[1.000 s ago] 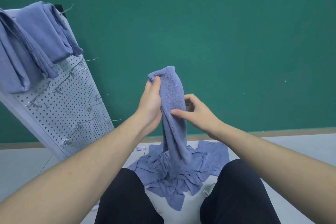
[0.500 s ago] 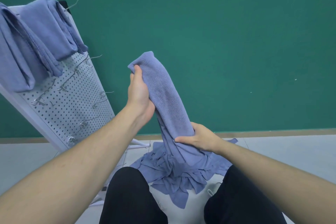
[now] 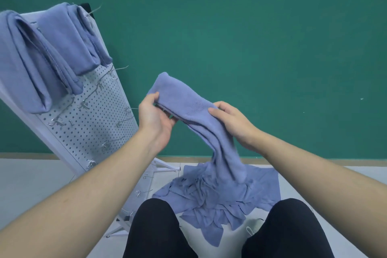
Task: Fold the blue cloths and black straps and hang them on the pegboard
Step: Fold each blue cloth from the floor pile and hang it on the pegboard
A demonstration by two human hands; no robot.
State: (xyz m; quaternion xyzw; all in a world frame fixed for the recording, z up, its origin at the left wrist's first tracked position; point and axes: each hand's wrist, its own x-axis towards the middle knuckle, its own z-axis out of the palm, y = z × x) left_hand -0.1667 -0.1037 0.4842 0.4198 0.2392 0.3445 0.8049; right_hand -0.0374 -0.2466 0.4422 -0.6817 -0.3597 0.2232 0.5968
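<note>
A folded blue cloth (image 3: pixel 186 98) hangs in the air in front of me, its lower end drooping toward a pile of blue cloths (image 3: pixel 219 195) on the floor. My left hand (image 3: pixel 154 119) pinches the cloth's upper left end from below. My right hand (image 3: pixel 230 123) grips the cloth's middle from the right. The white pegboard (image 3: pixel 88 123) leans at the left, with two folded blue cloths (image 3: pixel 52 48) draped over its top hooks. No black straps are clearly in view.
Bare metal hooks (image 3: pixel 121 119) stick out of the pegboard's lower rows. The pegboard's stand foot (image 3: pixel 165 167) rests on the grey floor. A green wall (image 3: pixel 251 37) fills the background. My knees in black trousers (image 3: pixel 155 230) frame the pile.
My right hand climbed from the cloth's lower part to its middle. My left hand lowered and tilted the top end, so the cloth now lies more level between both hands.
</note>
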